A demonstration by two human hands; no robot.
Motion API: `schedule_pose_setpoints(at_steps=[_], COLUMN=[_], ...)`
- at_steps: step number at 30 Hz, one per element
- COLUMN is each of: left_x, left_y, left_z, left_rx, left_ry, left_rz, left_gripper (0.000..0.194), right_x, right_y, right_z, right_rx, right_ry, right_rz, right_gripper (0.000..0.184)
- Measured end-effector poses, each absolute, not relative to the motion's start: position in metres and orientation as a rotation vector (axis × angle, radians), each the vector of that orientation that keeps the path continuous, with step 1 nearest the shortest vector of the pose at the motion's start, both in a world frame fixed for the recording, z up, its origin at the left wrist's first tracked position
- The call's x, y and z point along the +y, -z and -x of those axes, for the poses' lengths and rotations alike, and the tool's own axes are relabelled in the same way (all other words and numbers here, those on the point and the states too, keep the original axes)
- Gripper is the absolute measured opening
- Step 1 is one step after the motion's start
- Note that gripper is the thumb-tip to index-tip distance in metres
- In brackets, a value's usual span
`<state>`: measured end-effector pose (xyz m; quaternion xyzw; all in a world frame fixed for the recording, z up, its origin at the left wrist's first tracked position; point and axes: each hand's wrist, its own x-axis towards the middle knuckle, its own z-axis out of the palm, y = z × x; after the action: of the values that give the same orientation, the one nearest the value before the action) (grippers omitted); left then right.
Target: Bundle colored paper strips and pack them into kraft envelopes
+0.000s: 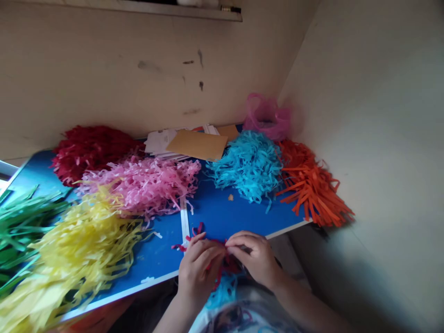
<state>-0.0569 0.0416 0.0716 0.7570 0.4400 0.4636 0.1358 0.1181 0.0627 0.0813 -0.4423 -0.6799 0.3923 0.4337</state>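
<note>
Both hands meet at the near edge of a blue table (225,203), close to my body. My left hand (203,261) is closed around a bunch of dark red paper strips (178,247), whose ends stick out past the fingers onto the table. Thumb and forefinger of my right hand (251,254) pinch the same dark red strips beside the left fingertips. How the strips are joined between the fingers is too small to make out. Below the hands, light blue strips (222,291) lie on my lap.
Across the table lie heaps of shredded paper: green (21,231), yellow (90,236), pink (145,185), dark red (93,150), light blue (248,166) and orange (312,185). Brown envelopes (197,144) and a pink plastic bag (268,120) sit by the wall.
</note>
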Motion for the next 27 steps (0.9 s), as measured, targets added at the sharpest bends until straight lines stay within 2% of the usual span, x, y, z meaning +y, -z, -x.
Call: schedule_pose_setpoints(at_steps=[13,19,23,27], left_x=[0.039,0.034,0.029,0.027], left_y=[-0.071,-0.068,-0.067,-0.071], left_z=[0.046,0.044,0.046,0.046], left_rx=[1.304,1.389,1.396,1.24], left_ry=[-1.371,-1.18,-1.078,-1.071], left_rz=[-2.165,-1.896,-1.779,-1.829], left_gripper=[0.015,0.006,0.01,0.011], right_x=[0.053,0.052,0.07,0.079], right_y=[-0.08,-0.073,-0.112,-0.178], right_z=[-0.122,-0.12,-0.131,-0.159], right_rx=[-1.727,-1.759,-1.826,-1.623], right_ry=[-0.806,-0.875,-1.005,-0.981], right_rz=[1.095,1.122,1.007,0.99], right_gripper=[0.016,0.014,0.016,0.046])
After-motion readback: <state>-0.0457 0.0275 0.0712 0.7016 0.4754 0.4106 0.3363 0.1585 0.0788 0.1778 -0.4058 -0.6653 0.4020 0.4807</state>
